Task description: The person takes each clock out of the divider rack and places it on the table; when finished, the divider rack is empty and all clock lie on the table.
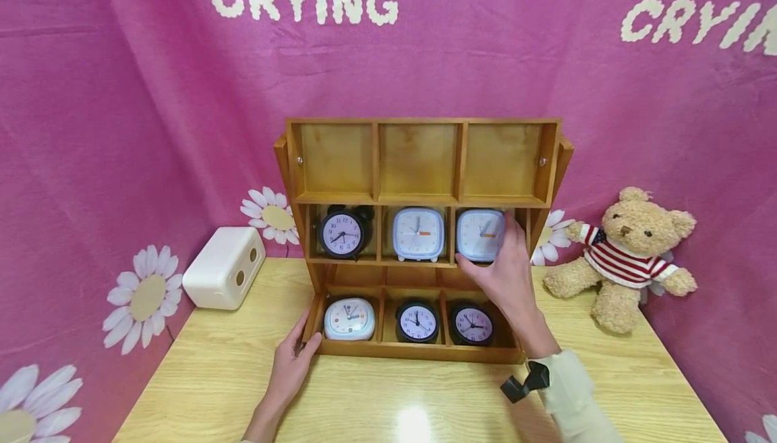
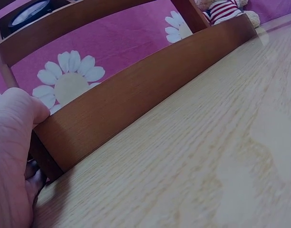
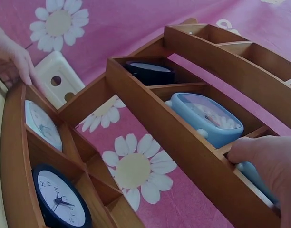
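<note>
A brown wooden three-tier shelf stands on the table, divided into compartments. My right hand holds a light-blue square alarm clock in the middle tier's right compartment, thumb at its lower left, fingers at its right side. In the right wrist view the hand mostly hides that clock. My left hand grips the bottom tier's front left corner; the left wrist view shows its thumb over the front board. Beside the held clock sit another blue square clock and a black round twin-bell clock.
The bottom tier holds a white-blue rounded clock and two black round clocks, one in the middle and one at right. A white box with holes stands left of the shelf; a teddy bear sits right.
</note>
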The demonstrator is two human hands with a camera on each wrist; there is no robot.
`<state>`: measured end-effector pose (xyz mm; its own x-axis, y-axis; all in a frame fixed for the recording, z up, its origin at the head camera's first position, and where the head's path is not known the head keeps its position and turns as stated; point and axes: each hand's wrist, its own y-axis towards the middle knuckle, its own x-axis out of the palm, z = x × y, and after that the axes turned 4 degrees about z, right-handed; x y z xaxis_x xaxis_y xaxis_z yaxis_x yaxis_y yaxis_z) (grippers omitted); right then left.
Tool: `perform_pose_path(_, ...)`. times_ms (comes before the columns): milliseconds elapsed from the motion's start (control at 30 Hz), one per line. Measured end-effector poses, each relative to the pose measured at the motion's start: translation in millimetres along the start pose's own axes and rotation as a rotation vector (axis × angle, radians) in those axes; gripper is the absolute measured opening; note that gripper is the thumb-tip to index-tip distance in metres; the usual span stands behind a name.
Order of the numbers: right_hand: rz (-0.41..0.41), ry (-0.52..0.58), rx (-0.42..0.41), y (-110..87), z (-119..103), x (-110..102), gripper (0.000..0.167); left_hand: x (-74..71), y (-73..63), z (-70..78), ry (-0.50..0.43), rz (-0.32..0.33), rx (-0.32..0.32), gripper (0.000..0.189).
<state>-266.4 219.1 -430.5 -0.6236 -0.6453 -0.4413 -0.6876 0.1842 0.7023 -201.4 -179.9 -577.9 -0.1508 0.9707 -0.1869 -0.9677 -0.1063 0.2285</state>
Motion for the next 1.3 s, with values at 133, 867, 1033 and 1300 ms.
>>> perform_pose_path(133, 0.040, 0.007, -0.008, 1.2, -0.4, 0.9, 0.113, 2.4, 0.2, -0.2, 0.002, 0.011, -0.007, 0.059)
perform_pose_path(867, 0.120, 0.105, 0.026, -14.8, -20.2, -35.5, 0.109, 3.1, -0.4, -3.0, 0.008, 0.032, -0.010, 0.062)
perform_pose_path(1033, 0.133, 0.107, 0.014, -24.3, -21.7, -53.8, 0.111, 3.2, -0.6, -4.7, 0.038, 0.043, -0.034, 0.063)
perform_pose_path(1300, 0.174, 0.107, 0.075, -37.5, -7.1, -87.6, 0.110, 0.9, 3.5, -3.5, 0.048, 0.046, -0.033, 0.068)
